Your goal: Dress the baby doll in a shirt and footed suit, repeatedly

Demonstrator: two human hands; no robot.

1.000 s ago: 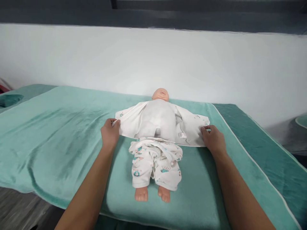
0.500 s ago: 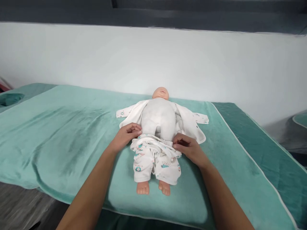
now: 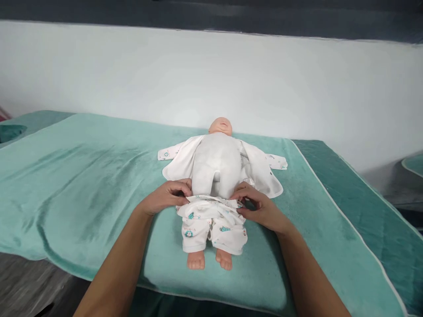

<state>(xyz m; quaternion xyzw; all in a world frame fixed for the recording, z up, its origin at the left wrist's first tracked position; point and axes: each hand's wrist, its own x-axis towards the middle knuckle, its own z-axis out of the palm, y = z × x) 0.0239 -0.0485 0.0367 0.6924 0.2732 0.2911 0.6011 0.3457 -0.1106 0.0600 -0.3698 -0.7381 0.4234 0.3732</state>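
The pale plastic baby doll lies on its back on a teal plush towel, bare feet nearest the person, its legs in white cotton trousers printed with small teal animals. At the doll's waist, the left hand and the right hand each have a grip pinching the trousers' bunched waistband, one at either hip, fingers curled into the cloth. Beyond the hands, a white cotton top lies spread open on both sides of the doll's bare torso, and behind its head rises a white wall.
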